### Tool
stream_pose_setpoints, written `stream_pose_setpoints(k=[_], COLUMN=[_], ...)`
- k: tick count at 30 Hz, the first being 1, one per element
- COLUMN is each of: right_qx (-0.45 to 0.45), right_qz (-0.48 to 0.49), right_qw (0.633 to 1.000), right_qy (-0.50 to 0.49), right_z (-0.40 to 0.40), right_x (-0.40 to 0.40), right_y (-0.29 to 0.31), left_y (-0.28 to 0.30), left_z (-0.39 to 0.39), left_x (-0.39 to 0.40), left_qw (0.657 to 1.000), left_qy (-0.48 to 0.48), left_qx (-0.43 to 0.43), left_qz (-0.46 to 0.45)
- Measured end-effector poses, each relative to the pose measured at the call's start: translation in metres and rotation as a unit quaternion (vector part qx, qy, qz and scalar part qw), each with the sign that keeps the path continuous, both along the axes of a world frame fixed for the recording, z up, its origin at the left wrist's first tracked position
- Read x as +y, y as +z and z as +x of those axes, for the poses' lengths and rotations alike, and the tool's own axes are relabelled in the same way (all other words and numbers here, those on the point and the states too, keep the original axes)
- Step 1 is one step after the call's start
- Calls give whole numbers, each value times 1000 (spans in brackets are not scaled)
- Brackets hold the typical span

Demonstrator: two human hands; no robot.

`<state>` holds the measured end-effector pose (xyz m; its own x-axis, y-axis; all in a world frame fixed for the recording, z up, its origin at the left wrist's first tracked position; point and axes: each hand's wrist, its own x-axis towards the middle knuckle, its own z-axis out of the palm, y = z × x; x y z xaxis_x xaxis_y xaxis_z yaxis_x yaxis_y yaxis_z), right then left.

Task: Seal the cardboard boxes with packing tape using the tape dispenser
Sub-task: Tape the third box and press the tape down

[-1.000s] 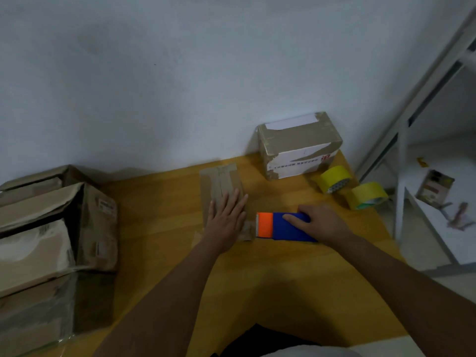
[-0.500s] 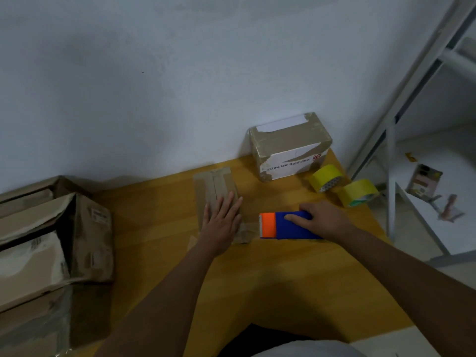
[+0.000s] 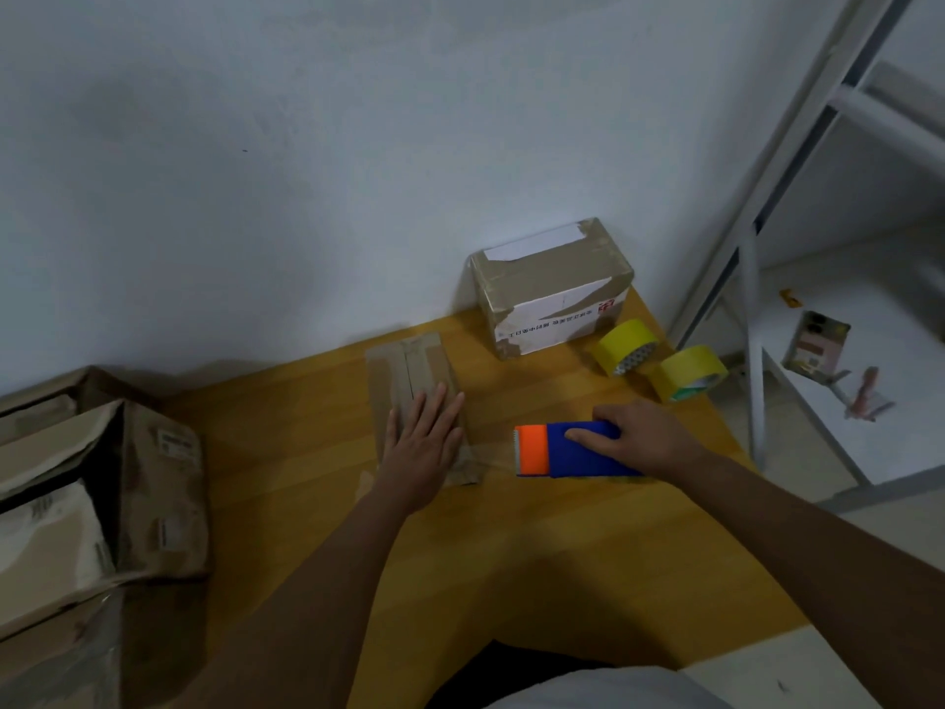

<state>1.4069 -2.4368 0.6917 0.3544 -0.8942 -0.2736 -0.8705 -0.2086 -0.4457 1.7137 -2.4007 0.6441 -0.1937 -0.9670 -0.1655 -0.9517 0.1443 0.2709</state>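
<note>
L hand [image 3: 425, 445] flat on box [image 3: 409, 371] (dispenser [image 3: 572, 451] beside)

One head-worn camera only, looking forward and steeply down from above the near edge of the wooden table [image 3: 286, 504]. It faces the white wall [image 3: 358, 145] at the far side, close enough that both forearms enter from the near edge. The wide lens also takes in stacked boxes [image 3: 102, 504] at left and a metal frame [image 3: 751, 299] at right.
</note>
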Motion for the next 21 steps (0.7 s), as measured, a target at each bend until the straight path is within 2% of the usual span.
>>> stream_pose_setpoints(k=[6, 14, 19, 21], right_qx=[78, 137, 153, 197], right_qz=[-27, -55, -34, -33], right_qw=[996, 989, 988, 980], right_qy=[20, 11, 0, -17], right_z=[14, 43, 60, 56], right_x=[-7, -18, -24, -29], right_y=[-6, -18, -26, -26], left_y=[0, 1, 2, 0], left_z=[-1, -2, -4, -4], left_x=[0, 0, -1, 0], left_qw=[1000, 1000, 1000, 1000], left_qy=[-2, -3, 4, 4], left_qx=[-9, -12, -5, -8], left_qz=[9, 5, 3, 3])
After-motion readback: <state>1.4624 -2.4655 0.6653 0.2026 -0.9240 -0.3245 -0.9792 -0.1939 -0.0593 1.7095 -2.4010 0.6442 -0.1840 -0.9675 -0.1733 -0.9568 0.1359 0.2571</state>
